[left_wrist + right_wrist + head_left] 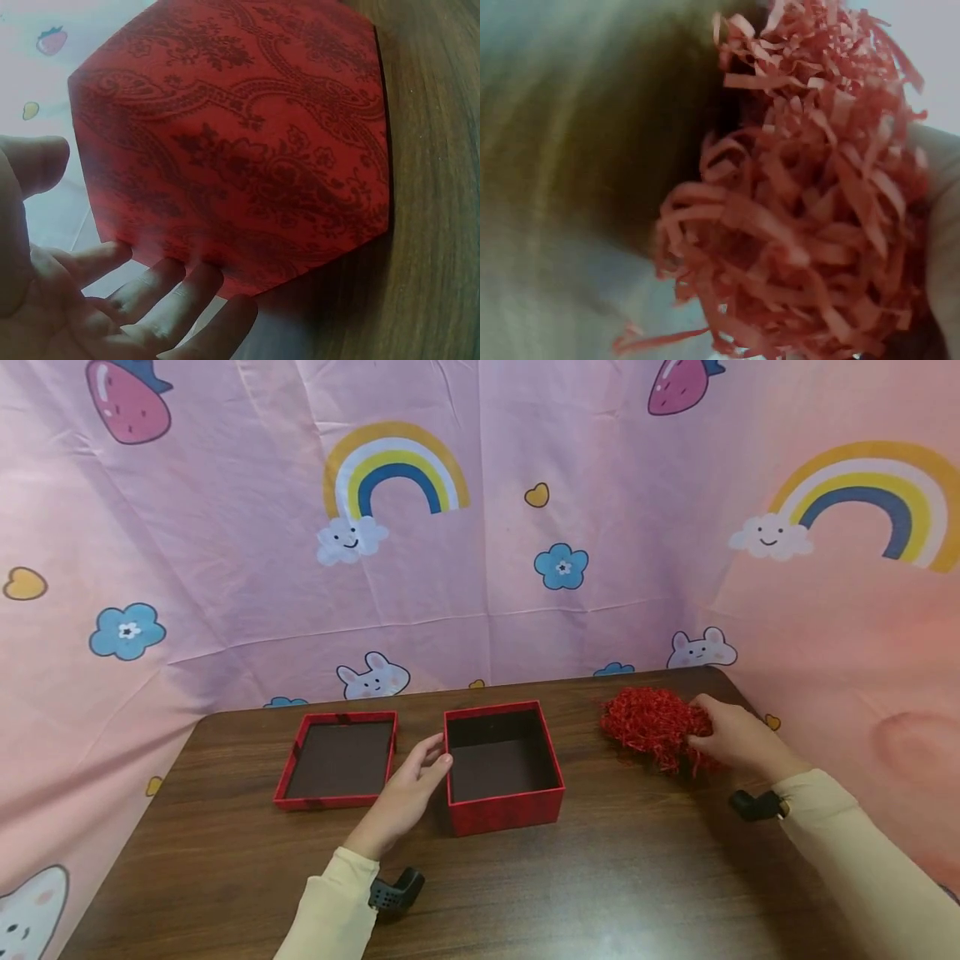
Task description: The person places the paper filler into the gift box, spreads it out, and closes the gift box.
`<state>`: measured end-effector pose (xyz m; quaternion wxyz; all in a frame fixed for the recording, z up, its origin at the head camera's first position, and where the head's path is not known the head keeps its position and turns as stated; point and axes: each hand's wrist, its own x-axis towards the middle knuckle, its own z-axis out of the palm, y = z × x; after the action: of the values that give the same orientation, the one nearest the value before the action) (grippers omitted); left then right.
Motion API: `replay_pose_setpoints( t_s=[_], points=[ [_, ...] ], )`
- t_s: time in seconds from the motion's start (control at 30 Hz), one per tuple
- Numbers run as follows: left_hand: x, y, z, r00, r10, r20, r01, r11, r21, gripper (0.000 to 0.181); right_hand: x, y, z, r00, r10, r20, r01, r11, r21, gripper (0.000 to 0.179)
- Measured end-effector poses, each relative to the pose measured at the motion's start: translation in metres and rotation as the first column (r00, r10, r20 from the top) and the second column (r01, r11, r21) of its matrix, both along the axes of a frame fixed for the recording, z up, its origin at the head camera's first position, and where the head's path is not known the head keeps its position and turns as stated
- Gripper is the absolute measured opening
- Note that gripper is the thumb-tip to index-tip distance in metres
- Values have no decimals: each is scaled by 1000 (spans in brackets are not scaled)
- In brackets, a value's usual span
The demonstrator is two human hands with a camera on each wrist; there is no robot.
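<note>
An open red box with a dark inside stands mid-table. My left hand is at its left side; in the left wrist view the fingers lie fairly straight against the patterned red wall, with the thumb held apart. To the right, a fluffy heap of red shredded paper is gripped at its right edge by my right hand. The right wrist view is filled by the paper strips, which hide most of that hand's fingers.
Left of the box lies its shallow red lid, inner side up. The brown wooden table reaches back to a pink cloth backdrop with cartoon prints, which also hangs along both sides.
</note>
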<state>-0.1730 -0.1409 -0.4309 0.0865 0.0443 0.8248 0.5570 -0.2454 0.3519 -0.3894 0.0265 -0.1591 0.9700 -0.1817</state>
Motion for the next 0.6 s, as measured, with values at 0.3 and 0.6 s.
replay_pose_setpoints(
  t_s=[0.3,0.6],
  points=[
    [-1,0,0,1000,-25,10,24,995,95,60,-5,-5,24,995,24,-99,-20,999,43,33],
    [0,0,2,999,-53,0,52,985,166,61,-9,-7,37,995,27,-96,-23,999,36,32]
  ],
)
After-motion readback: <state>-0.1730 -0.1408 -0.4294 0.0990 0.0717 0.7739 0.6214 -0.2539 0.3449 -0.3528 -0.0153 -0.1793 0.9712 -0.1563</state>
